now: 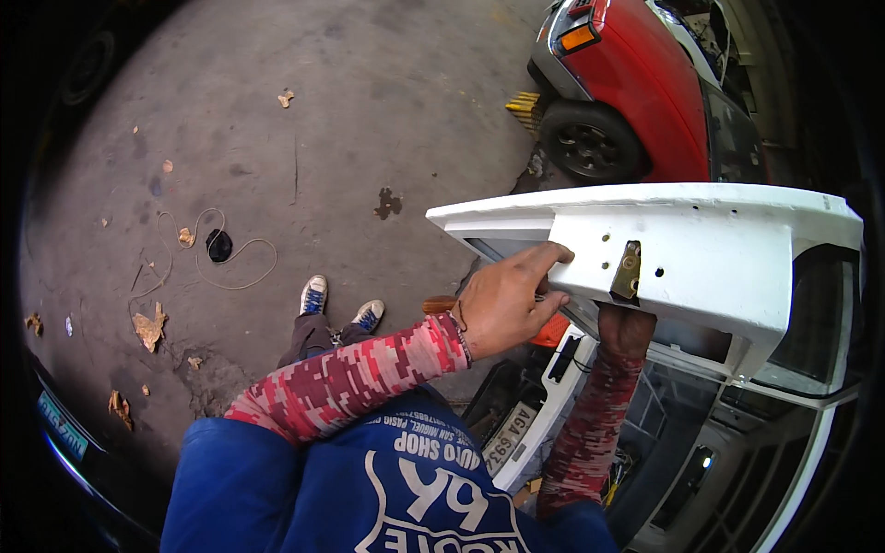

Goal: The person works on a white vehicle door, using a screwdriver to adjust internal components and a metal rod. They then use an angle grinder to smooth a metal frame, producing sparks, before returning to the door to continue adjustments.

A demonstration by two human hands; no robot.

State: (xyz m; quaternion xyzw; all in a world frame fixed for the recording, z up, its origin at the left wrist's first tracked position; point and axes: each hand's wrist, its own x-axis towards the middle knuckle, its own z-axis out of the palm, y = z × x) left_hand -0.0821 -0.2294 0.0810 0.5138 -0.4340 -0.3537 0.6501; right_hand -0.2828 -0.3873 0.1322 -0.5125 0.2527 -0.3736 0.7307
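Observation:
A white vehicle tailgate [710, 267] stands raised in front of me on the right, with several small holes in its inner face. My left hand [512, 300] grips its near left edge, index finger on the face and thumb lower down. A brassy metal latch [628, 272] sits in a slot of the panel. Just below the latch, my right hand [627, 329] reaches up into the underside of the tailgate. Its fingers are hidden inside the panel, so what they touch cannot be seen.
The white vehicle's open rear with its bumper [544, 419] lies below the tailgate. Beyond stands a red vehicle [650, 83] beside a yellow-striped block [525, 109]. On the concrete floor at left lie a thin cord [249, 284], a black object [218, 245] and dry leaves [149, 326].

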